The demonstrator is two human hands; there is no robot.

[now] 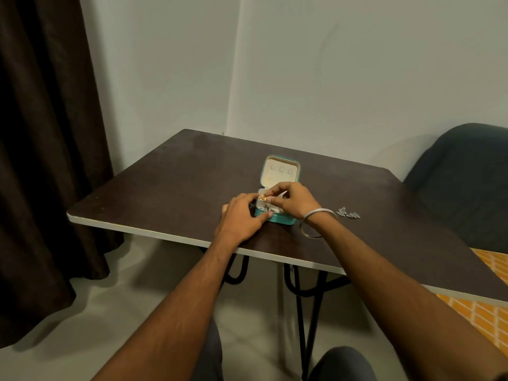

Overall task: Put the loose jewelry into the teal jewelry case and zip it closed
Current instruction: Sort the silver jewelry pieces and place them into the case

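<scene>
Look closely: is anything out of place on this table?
Yes. Silver jewelry lies loose on the table, right of the open case, not inside. Both hands work a gold piece over the case.

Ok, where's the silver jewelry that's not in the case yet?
The silver jewelry lies on the table, right of the case, just beyond the right hand and its wrist bangle.
</scene>
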